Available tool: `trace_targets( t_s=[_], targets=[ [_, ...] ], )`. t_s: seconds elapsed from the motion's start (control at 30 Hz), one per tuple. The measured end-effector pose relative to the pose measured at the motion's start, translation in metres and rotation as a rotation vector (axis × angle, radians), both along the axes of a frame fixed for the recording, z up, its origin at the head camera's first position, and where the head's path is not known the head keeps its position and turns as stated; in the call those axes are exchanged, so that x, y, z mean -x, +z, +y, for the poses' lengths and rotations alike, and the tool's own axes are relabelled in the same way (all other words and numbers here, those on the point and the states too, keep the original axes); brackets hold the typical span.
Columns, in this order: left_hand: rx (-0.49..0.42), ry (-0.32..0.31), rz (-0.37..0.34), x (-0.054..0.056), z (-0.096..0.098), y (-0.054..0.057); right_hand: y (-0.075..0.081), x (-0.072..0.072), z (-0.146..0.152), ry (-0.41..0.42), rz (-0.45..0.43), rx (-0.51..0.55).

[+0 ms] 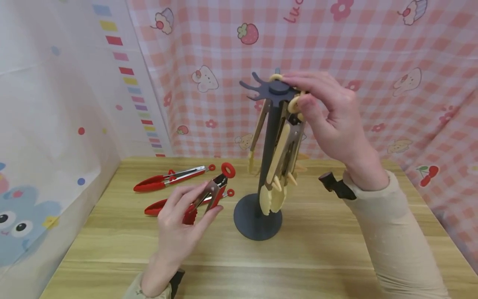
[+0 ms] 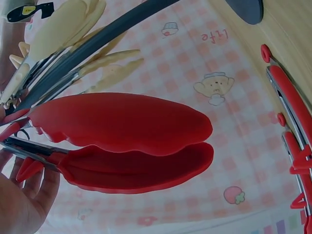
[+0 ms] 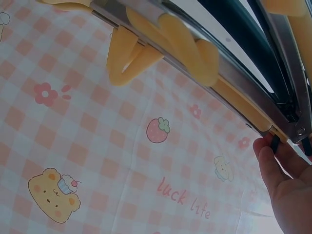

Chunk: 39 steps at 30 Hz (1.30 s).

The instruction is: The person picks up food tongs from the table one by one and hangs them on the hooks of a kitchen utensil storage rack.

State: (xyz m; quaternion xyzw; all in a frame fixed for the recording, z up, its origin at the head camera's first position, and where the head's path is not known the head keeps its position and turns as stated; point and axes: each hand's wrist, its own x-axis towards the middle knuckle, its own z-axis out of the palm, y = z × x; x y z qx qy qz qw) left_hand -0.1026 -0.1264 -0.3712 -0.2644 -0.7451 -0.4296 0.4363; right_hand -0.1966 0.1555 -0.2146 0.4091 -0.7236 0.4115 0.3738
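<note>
My left hand (image 1: 183, 224) grips red-tipped tongs (image 1: 213, 193) by their metal arms, ring end up. In the left wrist view their two red scalloped heads (image 2: 122, 122) lie slightly apart. A dark stand (image 1: 269, 149) with a ring of hooks at its top carries several cream-yellow tongs (image 1: 281, 155), heads down. My right hand (image 1: 332, 112) is at the stand's top, its thumb by a yellow ring and its fingers over the hooks. In the right wrist view, fingertips (image 3: 263, 151) pinch around a dark hook tip at the tongs' upper end.
Two more red tongs (image 1: 169, 178) lie on the wooden table (image 1: 112, 245) left of the stand. The stand's round base (image 1: 257, 226) rests mid-table. A pink checked curtain (image 1: 209, 50) hangs behind, and a white patterned curtain (image 1: 48, 104) hangs at the left.
</note>
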Motion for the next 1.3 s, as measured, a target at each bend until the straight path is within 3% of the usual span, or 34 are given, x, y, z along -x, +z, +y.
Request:
trace_targets(
  t_s=[0.57, 0.9, 1.13, 1.3],
  targets=[
    [-0.046, -0.065, -0.01, 0.005, 0.019, 0.015, -0.001, 0.0, -0.001, -0.005, 0.0, 0.007],
    [-0.038, -0.049, -0.041, 0.009, 0.027, 0.023, -0.001, 0.0, -0.001, -0.001, 0.003, 0.012],
    [-0.056, -0.07, -0.003, 0.014, 0.037, 0.034, -0.001, 0.0, -0.001, 0.0, -0.007, 0.011],
    [-0.056, -0.047, -0.01, 0.014, 0.041, 0.041, -0.001, 0.0, -0.001, -0.016, -0.012, -0.002]
  ],
)
